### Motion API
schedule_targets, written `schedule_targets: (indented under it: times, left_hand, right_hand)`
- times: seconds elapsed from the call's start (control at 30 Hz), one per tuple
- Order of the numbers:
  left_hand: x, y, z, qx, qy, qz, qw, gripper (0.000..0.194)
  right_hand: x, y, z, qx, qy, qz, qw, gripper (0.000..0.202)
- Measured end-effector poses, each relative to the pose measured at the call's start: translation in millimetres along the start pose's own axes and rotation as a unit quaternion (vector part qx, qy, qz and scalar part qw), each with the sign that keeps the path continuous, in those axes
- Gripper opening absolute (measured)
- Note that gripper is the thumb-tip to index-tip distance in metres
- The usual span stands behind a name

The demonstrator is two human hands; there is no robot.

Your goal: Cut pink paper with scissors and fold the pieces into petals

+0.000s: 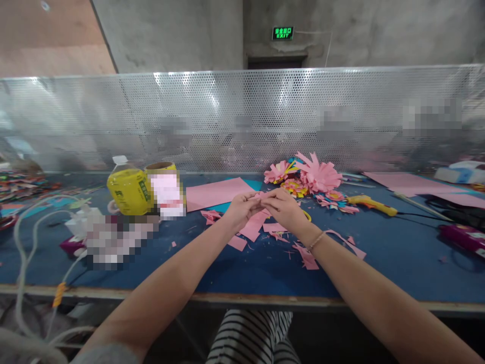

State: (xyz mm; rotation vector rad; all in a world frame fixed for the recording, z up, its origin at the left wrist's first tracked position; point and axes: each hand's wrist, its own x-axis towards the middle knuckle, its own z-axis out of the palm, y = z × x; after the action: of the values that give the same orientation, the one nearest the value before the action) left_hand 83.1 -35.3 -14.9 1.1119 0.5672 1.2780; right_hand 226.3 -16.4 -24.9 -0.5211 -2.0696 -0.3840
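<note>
Over the middle of the table, my left hand (pixel 241 209) and my right hand (pixel 287 209) meet at the fingertips. Both are closed in a pinch on a small piece of pink paper (pixel 259 195), mostly hidden by the fingers. Below them lie pink paper strips (pixel 254 226) and cut scraps (pixel 306 257). A large pink sheet (pixel 217 194) rests behind my left hand, partly over a blue sheet (pixel 220 207). Beyond my right hand is a cluster of fringed paper flowers (pixel 319 173) in pink, yellow and blue.
A yellow glue gun (pixel 373 206) lies to the right, its black cord trailing. At left stand a yellow-labelled bottle (pixel 129 189) and white cables (pixel 18 253). Pink sheets (pixel 413 183) and a purple box (pixel 464 237) are far right. A perforated metal screen (pixel 212 121) borders the back.
</note>
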Motion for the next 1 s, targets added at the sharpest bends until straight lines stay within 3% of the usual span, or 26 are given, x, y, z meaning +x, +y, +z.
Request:
schedule_targets:
  times: [0.23,0.77,1.0]
  left_hand:
    - [0.5,0.1,1.0,0.019,0.002,-0.013,1.0,0.007]
    - [1.2,-3.0,-0.9,-0.009,-0.002,-0.006,1.0,0.007]
    - [2.2,-5.8,-2.7,-0.014,0.012,-0.011,1.0,0.01]
  right_hand:
    - [3.4,0.2,1.6,0.074,-0.006,0.116,0.99,0.012]
    - [2.7,2.0,1.7,0.071,0.003,0.157,0.985,0.009]
    - [6.7,0.0,3.8,0.118,-0.01,0.242,0.963,0.015]
